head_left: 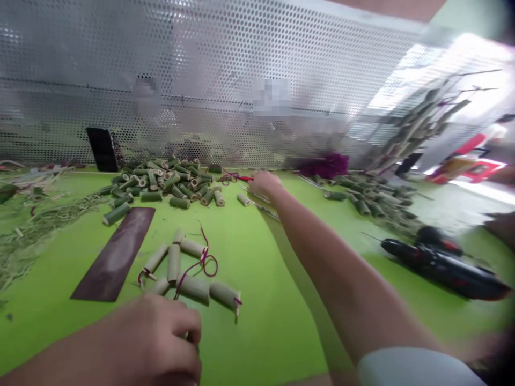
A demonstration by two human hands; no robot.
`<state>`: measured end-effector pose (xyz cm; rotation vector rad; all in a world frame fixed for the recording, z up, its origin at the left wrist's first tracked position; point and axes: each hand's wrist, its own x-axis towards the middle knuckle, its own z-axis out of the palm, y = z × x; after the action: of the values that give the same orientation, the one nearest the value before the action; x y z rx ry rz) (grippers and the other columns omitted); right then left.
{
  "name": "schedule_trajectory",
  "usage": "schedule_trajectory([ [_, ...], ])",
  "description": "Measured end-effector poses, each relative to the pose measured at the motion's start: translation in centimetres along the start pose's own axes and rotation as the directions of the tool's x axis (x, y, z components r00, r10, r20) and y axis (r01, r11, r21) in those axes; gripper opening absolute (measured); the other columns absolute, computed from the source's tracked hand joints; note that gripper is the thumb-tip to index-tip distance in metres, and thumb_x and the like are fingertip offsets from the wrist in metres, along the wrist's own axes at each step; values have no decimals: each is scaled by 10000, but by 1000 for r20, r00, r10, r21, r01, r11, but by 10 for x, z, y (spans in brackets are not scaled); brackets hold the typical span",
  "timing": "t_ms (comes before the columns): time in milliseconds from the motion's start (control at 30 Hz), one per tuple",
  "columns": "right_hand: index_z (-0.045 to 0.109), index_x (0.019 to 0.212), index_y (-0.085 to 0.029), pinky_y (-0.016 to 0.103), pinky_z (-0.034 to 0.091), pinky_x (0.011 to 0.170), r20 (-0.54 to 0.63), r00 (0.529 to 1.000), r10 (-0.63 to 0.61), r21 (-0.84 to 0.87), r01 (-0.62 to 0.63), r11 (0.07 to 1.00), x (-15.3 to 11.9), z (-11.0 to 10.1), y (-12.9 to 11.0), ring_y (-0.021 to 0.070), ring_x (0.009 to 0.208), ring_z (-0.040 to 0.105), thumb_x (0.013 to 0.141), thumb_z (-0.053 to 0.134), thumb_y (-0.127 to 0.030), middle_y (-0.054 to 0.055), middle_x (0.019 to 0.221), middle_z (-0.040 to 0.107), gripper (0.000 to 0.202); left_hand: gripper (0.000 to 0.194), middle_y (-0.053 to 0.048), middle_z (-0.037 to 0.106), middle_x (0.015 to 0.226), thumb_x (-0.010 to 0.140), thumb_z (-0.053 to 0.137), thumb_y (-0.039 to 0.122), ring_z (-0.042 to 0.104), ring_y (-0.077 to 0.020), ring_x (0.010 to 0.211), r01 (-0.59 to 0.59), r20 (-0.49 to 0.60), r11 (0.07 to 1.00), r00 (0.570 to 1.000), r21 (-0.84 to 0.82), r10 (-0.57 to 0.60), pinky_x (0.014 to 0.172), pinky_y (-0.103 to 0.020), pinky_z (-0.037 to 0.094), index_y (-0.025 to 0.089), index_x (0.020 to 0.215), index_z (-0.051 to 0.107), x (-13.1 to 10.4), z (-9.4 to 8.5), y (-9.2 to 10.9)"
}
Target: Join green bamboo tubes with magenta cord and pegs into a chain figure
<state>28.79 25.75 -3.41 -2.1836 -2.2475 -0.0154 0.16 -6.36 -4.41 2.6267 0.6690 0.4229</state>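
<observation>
My right hand (264, 185) stretches far across the green table, fingers curled down over a slim red object (245, 178) whose kind I cannot make out. Beside it lie a loop of purple cord (230, 178), a short bamboo piece (243, 199) and a thin metallic tool (265, 210). In the near left, my left hand (161, 332) is closed, its fingertips hidden, so what it holds cannot be seen. Just beyond it lies a figure of peeled bamboo tubes (174, 262) joined with purple string (209, 262).
A pile of cut green bamboo pieces (173, 179) lies at the back, with a dark sandpaper strip (116, 254) and shavings (48, 228) to the left. A phone (102, 150) leans on the perforated metal screen (225, 64). Rightward are a power drill (442, 268), more bamboo (370, 198) and purple cord bundle (332, 165).
</observation>
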Motion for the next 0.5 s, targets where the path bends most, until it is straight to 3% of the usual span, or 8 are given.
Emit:
schedule_trajectory([
  [133,618,1270,-157,455,561,928,-10,1000,-18,-67,17,998,13,13,-2,242,1099,643,987,635,-375,115,1286,625,358,110,29,684,884,926,692,128,624,-154,761,13,-34,986,999,167,-7,651,-311,388,238,919,685,-1,7,-9],
  [300,648,1194,-153,438,566,904,-45,998,-44,-87,40,995,22,15,0,219,1033,662,988,630,-389,91,1191,665,313,102,21,666,846,968,633,171,584,-165,737,-2,-64,985,998,173,13,641,-332,363,220,886,668,-2,6,-12],
  [367,658,1144,-115,416,555,884,-85,996,-38,-74,32,997,22,9,5,212,975,669,992,627,-362,113,1115,685,291,125,11,647,782,981,578,171,566,-170,684,38,-80,989,996,146,-26,609,-333,360,212,916,677,-2,3,-12],
  [500,635,1143,-26,343,510,797,-234,971,-44,2,46,999,14,-20,24,173,865,662,1069,460,-353,166,1019,678,378,185,2,677,762,1004,500,163,572,-151,627,109,-234,991,968,83,-87,600,-304,399,186,1013,684,-2,-7,-15],
])
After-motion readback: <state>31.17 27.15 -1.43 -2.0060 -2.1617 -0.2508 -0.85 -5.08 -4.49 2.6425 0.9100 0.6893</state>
